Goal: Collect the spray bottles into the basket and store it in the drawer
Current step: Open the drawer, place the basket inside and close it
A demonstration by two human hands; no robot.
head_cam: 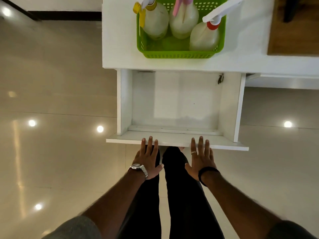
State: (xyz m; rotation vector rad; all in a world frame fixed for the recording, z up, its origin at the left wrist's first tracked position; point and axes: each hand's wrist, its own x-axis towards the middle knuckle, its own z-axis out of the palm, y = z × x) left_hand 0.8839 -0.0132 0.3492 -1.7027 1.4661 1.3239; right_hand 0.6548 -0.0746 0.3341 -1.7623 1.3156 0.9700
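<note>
A green plastic basket (177, 54) stands on the white desk top (120, 40), just behind the drawer. Three translucent spray bottles stand in it: one with a yellow trigger (155, 23), one with a pink trigger (183, 21), one with a white trigger and red collar (204, 37). Below it the white drawer (177, 100) is pulled far out and holds nothing. My left hand (148, 157) and my right hand (201, 157) lie flat, fingers spread, with fingertips on the top edge of the drawer front (172, 141). Neither hand holds anything.
A wooden surface (293, 31) lies at the right of the desk top. Glossy beige floor tiles (60, 118) surround the desk. My legs in dark trousers (181, 195) stand right before the drawer front.
</note>
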